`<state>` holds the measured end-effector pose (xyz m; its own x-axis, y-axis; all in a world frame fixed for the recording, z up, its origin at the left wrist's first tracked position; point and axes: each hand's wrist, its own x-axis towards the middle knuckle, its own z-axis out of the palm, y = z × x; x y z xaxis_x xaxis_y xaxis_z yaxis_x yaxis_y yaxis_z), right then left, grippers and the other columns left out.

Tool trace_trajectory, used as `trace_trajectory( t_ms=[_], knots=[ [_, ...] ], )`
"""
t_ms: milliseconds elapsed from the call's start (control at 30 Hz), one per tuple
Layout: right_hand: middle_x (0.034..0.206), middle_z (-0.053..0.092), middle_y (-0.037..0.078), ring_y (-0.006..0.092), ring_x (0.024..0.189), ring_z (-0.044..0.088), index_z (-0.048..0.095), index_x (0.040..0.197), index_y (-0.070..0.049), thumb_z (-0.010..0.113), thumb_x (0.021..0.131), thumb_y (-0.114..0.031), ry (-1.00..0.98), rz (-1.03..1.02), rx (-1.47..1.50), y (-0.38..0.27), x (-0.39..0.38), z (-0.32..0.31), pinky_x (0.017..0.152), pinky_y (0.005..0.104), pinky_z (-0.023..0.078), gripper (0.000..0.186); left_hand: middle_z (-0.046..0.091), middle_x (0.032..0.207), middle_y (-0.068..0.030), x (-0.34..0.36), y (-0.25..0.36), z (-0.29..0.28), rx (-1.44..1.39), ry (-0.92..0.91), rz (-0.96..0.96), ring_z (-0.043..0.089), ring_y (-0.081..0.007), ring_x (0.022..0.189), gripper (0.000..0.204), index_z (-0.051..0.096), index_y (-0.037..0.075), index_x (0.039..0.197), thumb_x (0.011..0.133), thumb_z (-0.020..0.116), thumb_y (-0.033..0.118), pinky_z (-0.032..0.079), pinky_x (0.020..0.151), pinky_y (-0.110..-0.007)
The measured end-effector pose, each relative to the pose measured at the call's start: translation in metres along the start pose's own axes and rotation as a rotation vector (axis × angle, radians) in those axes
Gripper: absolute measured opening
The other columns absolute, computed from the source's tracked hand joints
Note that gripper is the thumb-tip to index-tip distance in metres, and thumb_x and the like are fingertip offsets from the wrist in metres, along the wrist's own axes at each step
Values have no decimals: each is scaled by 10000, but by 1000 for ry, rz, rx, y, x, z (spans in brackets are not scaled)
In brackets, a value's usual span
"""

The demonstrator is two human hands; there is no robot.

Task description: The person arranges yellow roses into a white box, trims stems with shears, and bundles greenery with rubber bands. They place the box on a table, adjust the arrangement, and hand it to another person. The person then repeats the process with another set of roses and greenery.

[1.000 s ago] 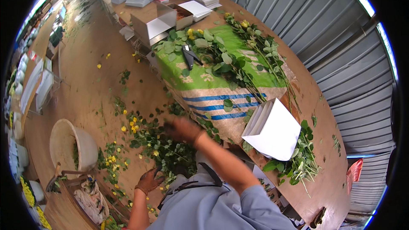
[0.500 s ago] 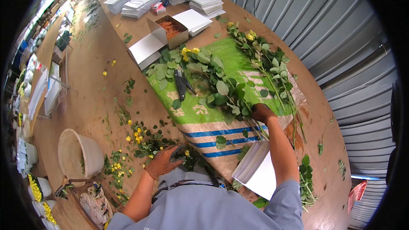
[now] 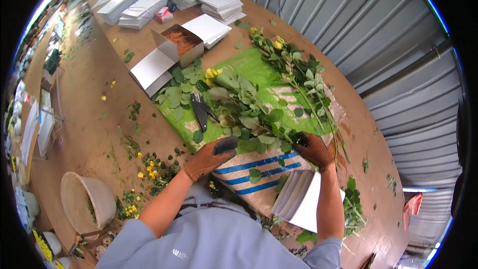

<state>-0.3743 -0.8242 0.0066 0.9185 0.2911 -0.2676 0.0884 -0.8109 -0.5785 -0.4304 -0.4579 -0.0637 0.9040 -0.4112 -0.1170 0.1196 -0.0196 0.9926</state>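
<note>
My left hand (image 3: 214, 155), in a brown and dark glove, is open above the front of a green sack (image 3: 244, 57) with blue stripes. My right hand (image 3: 311, 149), gloved alike, closes round the lower stems of a bunch of yellow roses (image 3: 239, 97) lying across the sack. A second row of long roses (image 3: 306, 77) lies to the right. A black hand tool (image 3: 201, 112) lies left of the bunch. A white folded card stack (image 3: 311, 204) stands just below my right hand, beside loose leafy cuttings (image 3: 353, 204).
An open box of orange strands (image 3: 181, 42) and white stacks (image 3: 216, 7) stand at the back. A tub (image 3: 87, 201) and scattered petals (image 3: 152, 169) are on the floor left. A corrugated metal wall (image 3: 403, 84) runs along the right; side benches (image 3: 40, 124) line the left.
My right hand has moved up and right onto the rose stems, and the bunch has shifted slightly. My left hand has risen from the lower edge to the front of the sack.
</note>
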Motion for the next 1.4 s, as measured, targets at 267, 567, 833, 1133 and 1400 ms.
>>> trace_trajectory(
  t_ms=[267,567,833,1133,1400],
  knots=[
    [1041,684,255,422,1014,663,638,1205,-54,717,826,-271,156,248,-401,18,2,25,878,496,529,444,608,1350,-103,29,-39,-33,-293,-291,-136,575,-177,1217,459,537,-9,1400,972,668,95,466,1058,-319],
    [1266,656,159,351,1195,622,591,1329,-144,682,854,-326,-7,660,-492,56,45,85,949,503,518,517,582,1391,-89,79,-46,-3,-218,-484,-254,564,-198,1219,559,530,66,1433,939,737,227,465,1039,-300],
    [976,674,252,433,914,660,682,1054,-25,705,849,-222,605,261,-101,64,60,33,800,496,528,285,590,1350,-79,152,-68,51,-338,-411,-218,565,-185,1146,610,503,63,1450,951,718,340,484,963,-345],
    [933,701,226,292,805,680,690,1048,14,673,904,-157,647,106,118,-16,43,-40,732,384,523,224,675,1131,-92,255,-53,47,-695,44,-483,670,-197,849,290,641,66,1219,1011,608,266,540,707,-338],
    [942,691,42,105,836,596,654,1167,56,647,976,-130,530,56,839,-85,58,37,756,276,512,267,642,1304,-144,175,30,-54,-698,103,114,688,-231,1052,475,555,-2,1375,985,666,246,582,906,-353]
  ],
)
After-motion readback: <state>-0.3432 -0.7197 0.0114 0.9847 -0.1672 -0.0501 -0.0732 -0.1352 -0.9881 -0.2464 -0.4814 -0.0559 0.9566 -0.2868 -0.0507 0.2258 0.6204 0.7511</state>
